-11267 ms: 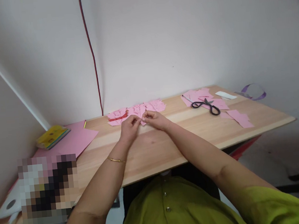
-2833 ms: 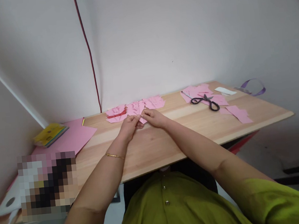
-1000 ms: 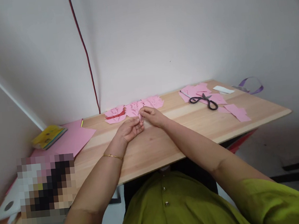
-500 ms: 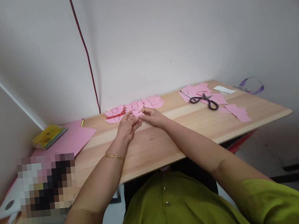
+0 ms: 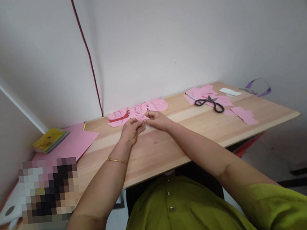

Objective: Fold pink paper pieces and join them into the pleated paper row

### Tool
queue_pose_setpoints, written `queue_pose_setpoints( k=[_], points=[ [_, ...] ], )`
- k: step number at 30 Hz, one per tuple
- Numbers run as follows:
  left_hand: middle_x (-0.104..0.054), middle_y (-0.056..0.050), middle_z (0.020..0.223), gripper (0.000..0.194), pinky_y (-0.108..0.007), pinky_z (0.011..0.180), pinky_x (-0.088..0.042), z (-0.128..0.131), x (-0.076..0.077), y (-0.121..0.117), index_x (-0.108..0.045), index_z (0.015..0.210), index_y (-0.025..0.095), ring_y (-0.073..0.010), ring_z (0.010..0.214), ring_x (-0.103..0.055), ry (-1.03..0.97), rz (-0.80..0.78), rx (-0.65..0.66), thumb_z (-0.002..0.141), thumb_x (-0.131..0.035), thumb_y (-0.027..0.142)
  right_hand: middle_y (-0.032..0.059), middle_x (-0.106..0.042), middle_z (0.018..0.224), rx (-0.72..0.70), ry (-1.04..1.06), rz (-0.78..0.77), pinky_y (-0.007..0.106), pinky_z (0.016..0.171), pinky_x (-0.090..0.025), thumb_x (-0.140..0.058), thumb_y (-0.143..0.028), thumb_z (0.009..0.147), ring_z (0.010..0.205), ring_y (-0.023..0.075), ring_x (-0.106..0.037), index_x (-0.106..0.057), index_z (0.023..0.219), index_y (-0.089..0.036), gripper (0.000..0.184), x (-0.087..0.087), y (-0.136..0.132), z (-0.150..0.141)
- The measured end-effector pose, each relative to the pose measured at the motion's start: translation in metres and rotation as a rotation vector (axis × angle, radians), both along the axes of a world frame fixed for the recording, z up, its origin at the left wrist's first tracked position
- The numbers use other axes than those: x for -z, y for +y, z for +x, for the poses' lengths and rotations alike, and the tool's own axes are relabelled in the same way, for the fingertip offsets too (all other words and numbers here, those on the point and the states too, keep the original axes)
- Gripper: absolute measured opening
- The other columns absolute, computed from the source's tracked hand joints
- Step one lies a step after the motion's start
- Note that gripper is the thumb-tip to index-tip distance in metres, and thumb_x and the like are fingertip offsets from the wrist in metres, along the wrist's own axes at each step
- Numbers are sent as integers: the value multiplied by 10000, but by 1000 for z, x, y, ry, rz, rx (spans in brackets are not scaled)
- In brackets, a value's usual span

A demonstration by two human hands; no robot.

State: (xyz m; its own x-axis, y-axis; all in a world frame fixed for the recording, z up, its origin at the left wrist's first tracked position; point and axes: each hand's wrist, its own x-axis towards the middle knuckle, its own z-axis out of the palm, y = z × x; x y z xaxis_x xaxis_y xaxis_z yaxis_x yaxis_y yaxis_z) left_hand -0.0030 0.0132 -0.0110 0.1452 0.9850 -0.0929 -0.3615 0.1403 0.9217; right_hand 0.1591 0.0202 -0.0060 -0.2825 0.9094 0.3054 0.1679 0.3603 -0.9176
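A small piece of pink paper [image 5: 143,118] is pinched between my two hands, just above the table. My left hand [image 5: 131,129] grips it from the left with thumb and fingers together. From the right, my right hand [image 5: 156,121] has its thumb and forefinger closed on the same piece. Much of the paper is hidden by the fingers. Right behind my hands, several cut pink paper pieces with dark marks [image 5: 156,104] lie in a row along the wall. A red strip [image 5: 119,118] rests across the leftmost one.
Black-handled scissors [image 5: 209,102] lie open on pink scraps [image 5: 222,100] to the right. Beyond them are a white rectangular item [image 5: 230,92] and a purple band [image 5: 265,89]. On the left, a yellow packet [image 5: 49,139] sits on pink sheets [image 5: 82,140]. A blurred-out area covers the lower left.
The pink paper between my hands has shifted lower and shows less above the fingers; my left fingers have curled in slightly. The arms and other things stay where they were.
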Motion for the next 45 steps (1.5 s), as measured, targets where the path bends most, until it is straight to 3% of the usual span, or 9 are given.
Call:
queue_pose_setpoints(
  k=[13,20,29,35,41,45],
  points=[
    [-607,14,585,383,-270,618,-521,-1,2,4,-508,665,161,-112,563,-589,113,134,-51,492,-838,252,-10,-564,815,22,-11,1,258,755,-375,-633,-375,711,779,131,-485,-602,823,-163,242,4,3,3],
    [-594,18,558,336,-242,597,-484,-5,5,7,-510,653,165,-106,538,-574,154,205,-58,548,-817,252,-23,-559,742,10,94,-94,240,668,-374,-662,-406,703,696,117,-481,-604,841,-168,281,5,5,6],
    [-607,6,575,308,-250,597,-496,-6,5,8,-515,673,166,-116,549,-586,157,208,-77,564,-798,219,-57,-475,593,68,301,-146,231,566,-312,-713,-381,674,563,94,-416,-619,832,-185,268,10,13,8],
    [-566,35,583,370,-267,624,-528,-7,1,6,-474,659,173,-125,598,-613,74,111,-89,540,-820,221,-67,-456,630,81,547,-195,234,582,-359,-715,-448,685,573,85,-423,-545,858,-207,342,13,21,9],
    [-593,34,647,405,-271,665,-534,-1,1,1,-474,695,174,-111,644,-618,-18,64,-71,525,-837,233,-59,-500,654,-80,329,-214,235,609,-386,-761,-457,649,615,90,-468,-516,816,-186,402,7,4,0],
    [-588,33,635,414,-274,661,-531,3,0,-2,-488,680,172,-107,628,-602,33,49,-31,507,-854,256,-10,-587,728,-50,186,-193,250,646,-419,-757,-441,653,689,114,-513,-568,808,-156,375,1,-6,-6]
  ],
)
